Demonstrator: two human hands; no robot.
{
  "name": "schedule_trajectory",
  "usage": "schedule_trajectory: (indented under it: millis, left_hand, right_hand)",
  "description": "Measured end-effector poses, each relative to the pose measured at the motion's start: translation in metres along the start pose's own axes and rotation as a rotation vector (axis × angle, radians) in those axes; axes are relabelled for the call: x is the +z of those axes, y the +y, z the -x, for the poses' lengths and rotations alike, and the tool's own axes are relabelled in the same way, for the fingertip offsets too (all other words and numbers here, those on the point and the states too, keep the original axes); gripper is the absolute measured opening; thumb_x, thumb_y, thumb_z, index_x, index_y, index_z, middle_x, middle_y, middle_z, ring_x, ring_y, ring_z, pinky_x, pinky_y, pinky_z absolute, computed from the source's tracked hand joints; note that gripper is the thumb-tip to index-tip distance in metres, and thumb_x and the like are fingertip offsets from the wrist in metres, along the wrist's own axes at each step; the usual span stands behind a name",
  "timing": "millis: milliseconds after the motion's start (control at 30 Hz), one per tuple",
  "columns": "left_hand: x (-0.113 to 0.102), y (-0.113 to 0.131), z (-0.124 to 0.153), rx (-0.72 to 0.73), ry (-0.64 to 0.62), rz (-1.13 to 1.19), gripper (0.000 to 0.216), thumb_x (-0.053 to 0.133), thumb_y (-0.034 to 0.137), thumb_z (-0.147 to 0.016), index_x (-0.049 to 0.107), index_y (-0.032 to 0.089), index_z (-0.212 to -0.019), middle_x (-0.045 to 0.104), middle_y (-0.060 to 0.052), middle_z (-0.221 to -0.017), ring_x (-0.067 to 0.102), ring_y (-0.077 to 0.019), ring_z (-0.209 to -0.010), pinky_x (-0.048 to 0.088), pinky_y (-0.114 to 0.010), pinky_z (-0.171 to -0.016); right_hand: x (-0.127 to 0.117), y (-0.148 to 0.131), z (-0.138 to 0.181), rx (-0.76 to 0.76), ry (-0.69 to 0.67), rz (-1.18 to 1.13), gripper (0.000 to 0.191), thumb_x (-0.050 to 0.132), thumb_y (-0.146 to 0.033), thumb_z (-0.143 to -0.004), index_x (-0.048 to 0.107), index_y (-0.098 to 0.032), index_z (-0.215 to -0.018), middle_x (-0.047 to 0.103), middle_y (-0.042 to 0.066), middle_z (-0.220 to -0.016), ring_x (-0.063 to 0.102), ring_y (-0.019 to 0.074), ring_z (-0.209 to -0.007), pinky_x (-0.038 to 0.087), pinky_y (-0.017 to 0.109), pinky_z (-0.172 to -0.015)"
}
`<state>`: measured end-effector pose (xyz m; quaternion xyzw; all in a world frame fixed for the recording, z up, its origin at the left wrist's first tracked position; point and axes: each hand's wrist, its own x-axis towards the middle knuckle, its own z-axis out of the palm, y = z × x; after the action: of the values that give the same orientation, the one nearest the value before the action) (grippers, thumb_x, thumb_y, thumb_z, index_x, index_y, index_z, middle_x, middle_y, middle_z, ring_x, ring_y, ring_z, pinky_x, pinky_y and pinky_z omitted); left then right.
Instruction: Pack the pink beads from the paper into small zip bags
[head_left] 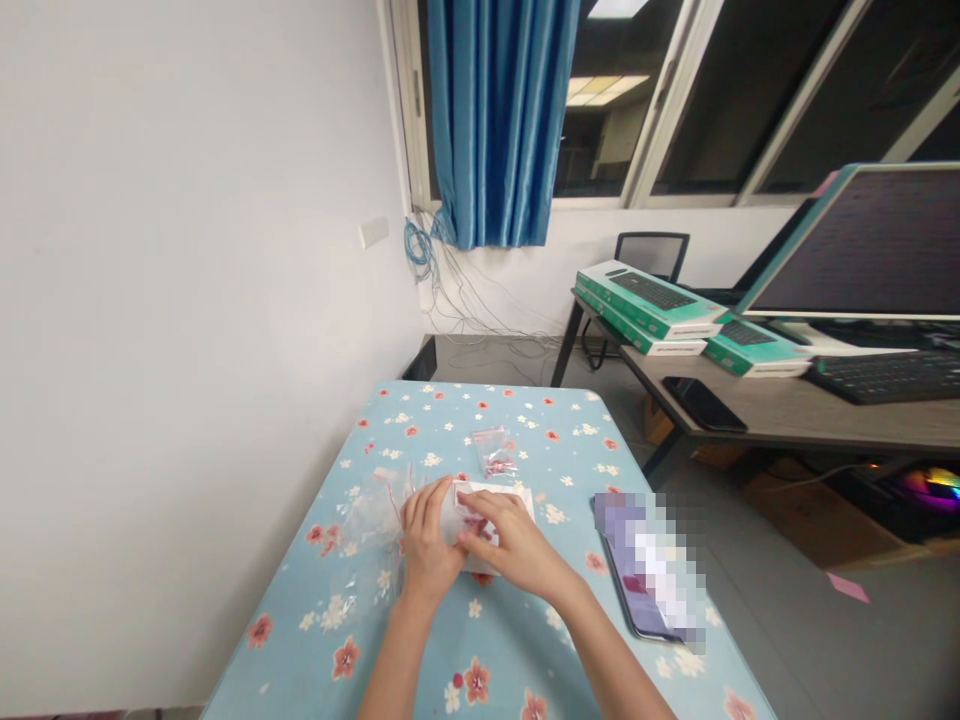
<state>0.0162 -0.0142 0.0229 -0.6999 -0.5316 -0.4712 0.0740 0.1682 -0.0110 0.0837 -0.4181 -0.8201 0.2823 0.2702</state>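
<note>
hands (469, 540) pinch small bag (480, 520) | floral table (450, 660)

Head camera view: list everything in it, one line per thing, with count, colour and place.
table: one, light blue floral cloth, centre
small bag: one, clear with red bits, beyond the hands
empty bags: a few, clear, by the left hand
white card: one, under both hands
phone: one, blurred, table's right
keyboard boxes: three, green, on desk
monitor: one, right
curtain: blue, window
left hand: on the card
right hand: on the card
</note>
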Motion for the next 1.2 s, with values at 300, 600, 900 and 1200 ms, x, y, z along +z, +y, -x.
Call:
schedule_trajectory:
  millis: [300, 600, 900, 1200]
  left_hand:
    - [0.000, -0.001, 0.000, -0.006, -0.009, 0.009, 0.046, 0.066, 0.036, -0.078, 0.054, 0.019, -0.118, 0.064, -0.010, -0.111, 0.057, -0.0240, -0.103, 0.042, -0.040, -0.093]
    - [0.002, -0.004, 0.001, -0.020, -0.060, 0.045, 0.045, 0.065, 0.034, -0.079, 0.054, 0.022, -0.120, 0.065, -0.008, -0.110, 0.058, -0.0231, -0.102, 0.043, -0.039, -0.091]
    - [0.004, -0.005, 0.003, -0.067, -0.073, 0.063, 0.051, 0.067, 0.037, -0.077, 0.051, 0.021, -0.123, 0.065, -0.009, -0.110, 0.059, -0.0239, -0.102, 0.045, -0.041, -0.091]
    - [0.004, -0.002, 0.003, -0.085, -0.082, 0.077, 0.051, 0.066, 0.037, -0.077, 0.051, 0.021, -0.123, 0.065, -0.010, -0.109, 0.060, -0.0245, -0.101, 0.046, -0.042, -0.090]
  right_hand:
    - [-0.023, 0.044, 0.001, 0.159, 0.238, -0.135, 0.023, 0.052, -0.031, -0.087, 0.065, -0.021, -0.103, 0.066, 0.007, -0.111, 0.055, 0.0234, -0.110, 0.037, 0.039, -0.098]
    - [-0.018, 0.061, 0.004, 0.324, 0.010, 0.316, 0.020, 0.052, -0.018, -0.082, 0.068, -0.021, -0.094, 0.069, 0.004, -0.099, 0.056, 0.0234, -0.098, 0.033, 0.035, -0.086]
    - [-0.022, 0.067, 0.007, 0.370, -0.089, 0.418, 0.022, 0.052, -0.017, -0.082, 0.071, -0.021, -0.091, 0.069, 0.005, -0.096, 0.056, 0.0219, -0.095, 0.030, 0.032, -0.083]
    - [-0.017, 0.070, 0.006, 0.349, -0.063, 0.398, 0.018, 0.054, -0.021, -0.082, 0.071, -0.022, -0.086, 0.068, 0.005, -0.091, 0.055, 0.0234, -0.091, 0.030, 0.034, -0.081]
